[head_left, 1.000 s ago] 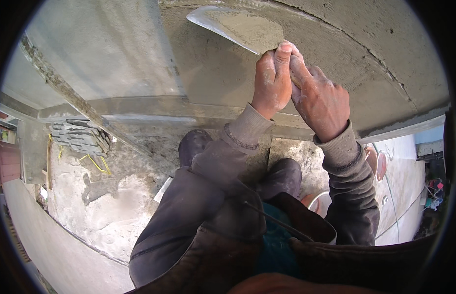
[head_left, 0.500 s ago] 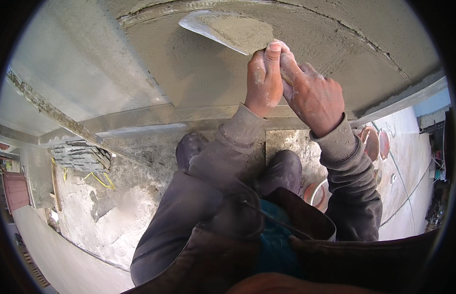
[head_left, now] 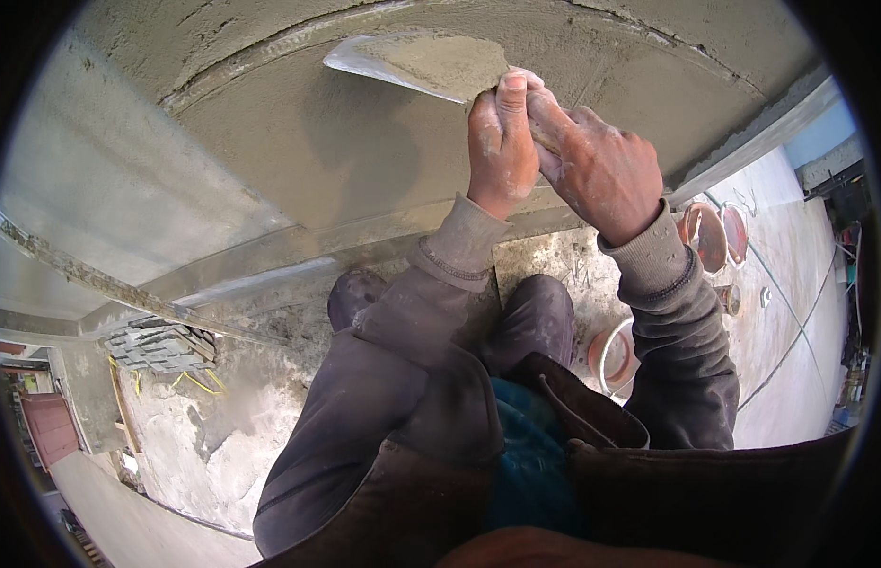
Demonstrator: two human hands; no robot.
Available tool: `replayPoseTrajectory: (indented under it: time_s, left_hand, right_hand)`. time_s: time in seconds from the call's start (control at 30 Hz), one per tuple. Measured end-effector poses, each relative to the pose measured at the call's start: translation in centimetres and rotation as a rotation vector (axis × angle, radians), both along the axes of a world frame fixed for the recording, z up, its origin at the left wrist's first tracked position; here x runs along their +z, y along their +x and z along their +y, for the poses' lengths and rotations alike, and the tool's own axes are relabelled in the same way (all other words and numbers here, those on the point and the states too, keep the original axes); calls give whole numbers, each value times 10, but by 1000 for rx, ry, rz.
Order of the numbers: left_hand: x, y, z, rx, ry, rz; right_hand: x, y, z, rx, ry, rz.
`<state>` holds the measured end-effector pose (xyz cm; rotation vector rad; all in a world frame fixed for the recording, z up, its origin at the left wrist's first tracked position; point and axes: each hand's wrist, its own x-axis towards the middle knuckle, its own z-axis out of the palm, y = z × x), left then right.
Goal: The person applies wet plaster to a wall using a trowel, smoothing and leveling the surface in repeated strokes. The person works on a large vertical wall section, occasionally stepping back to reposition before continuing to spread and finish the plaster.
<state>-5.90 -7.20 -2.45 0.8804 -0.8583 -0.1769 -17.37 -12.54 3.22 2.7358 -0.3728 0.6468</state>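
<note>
A trowel is held up close to a wall coated in grey mortar. Wet mortar covers most of its blade, leaving bare metal along the near edge and tip, which points left. My right hand is closed round the handle, most of which the fingers hide. Pressed against it, my left hand is closed at the handle's front end, thumb up by the blade's heel; its fingers are largely hidden. Mortar smears whiten both hands.
A long mortar-crusted strip slants down at left. Beyond it lies a stack of grey slabs with yellow straps. Reddish round containers stand at right, and another round container sits beside my knee. A cable crosses the floor.
The view has turned slightly, shifting the wall and floor. Both hands and the loaded trowel appear a little further left, with the grip unchanged.
</note>
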Motion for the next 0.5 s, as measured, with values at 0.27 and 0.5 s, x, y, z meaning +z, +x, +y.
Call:
replayPoseTrajectory:
  time_s: [0.27, 0.5]
  left_hand:
    - [-9, -28, -30, -84, 36, 47]
    - [-8, -64, -51, -62, 190, -4]
  right_hand:
    - [-8, -30, -22, -74, 47, -18]
    - [-12, -66, -39, -192, 120, -68]
